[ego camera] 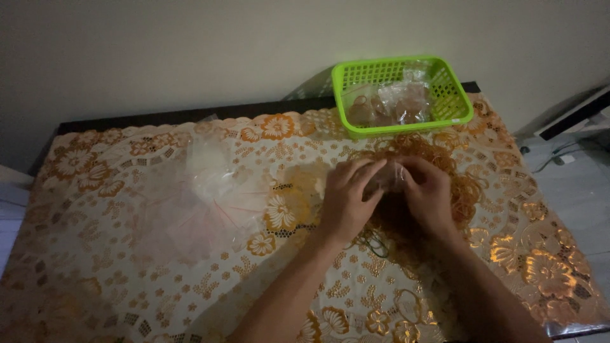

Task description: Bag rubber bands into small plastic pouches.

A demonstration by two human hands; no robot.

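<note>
Both of my hands meet over a heap of orange-brown rubber bands [467, 190] on the table. My left hand [346, 200] and my right hand [429, 197] pinch a small clear plastic bag [387, 178] between them, fingers curled on its edges. What the bag contains is hard to make out in the dim light. A loose pile of empty clear plastic bags [203, 190] lies to the left of my left hand.
A green plastic basket [457, 114] at the table's far edge holds several filled clear bags. The table [95, 254] wears a cream cloth with orange-gold flowers. A wall stands behind; grey floor and cables lie to the right.
</note>
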